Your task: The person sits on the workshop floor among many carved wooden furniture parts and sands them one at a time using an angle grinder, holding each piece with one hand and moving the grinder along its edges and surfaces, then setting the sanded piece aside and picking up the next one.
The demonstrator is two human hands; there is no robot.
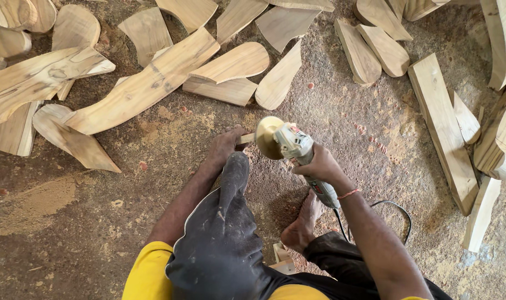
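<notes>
Sanding is under way at the frame's centre: a small wood piece (246,138) is gripped by the left hand (224,145), the angle grinder (291,145) is clasped by the right hand (320,165). Many cut wooden pieces (147,83) are scattered above on the floor (69,222).

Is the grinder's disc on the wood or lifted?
On it: the disc of the grinder meets the small wood piece under the left hand.
</notes>
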